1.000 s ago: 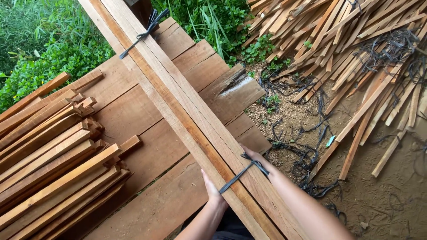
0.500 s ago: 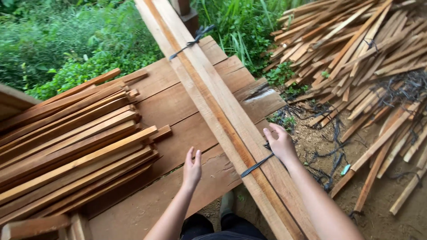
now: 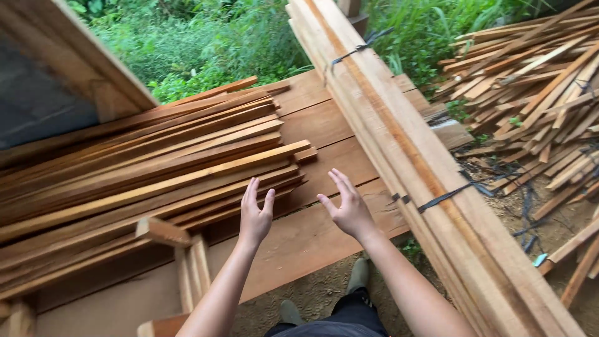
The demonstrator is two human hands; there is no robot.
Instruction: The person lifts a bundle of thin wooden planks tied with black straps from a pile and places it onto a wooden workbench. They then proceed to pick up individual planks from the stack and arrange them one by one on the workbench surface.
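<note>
left hand (image 3: 254,215) and right hand (image 3: 347,207): both spread, empty, above the broad reddish plank platform (image 3: 312,240); nearest stack of thin reddish-brown wooden slats (image 3: 143,168) lies on its left side, none lifted yet.

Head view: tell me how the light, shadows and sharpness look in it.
Head view: soft, even daylight, no hard shadows and no glare on the stacked slats; the left hand and right hand are slightly smeared by motion; the tied bundle of planks stays fairly sharp, and the straight boards bow a little toward the frame edges.
</note>
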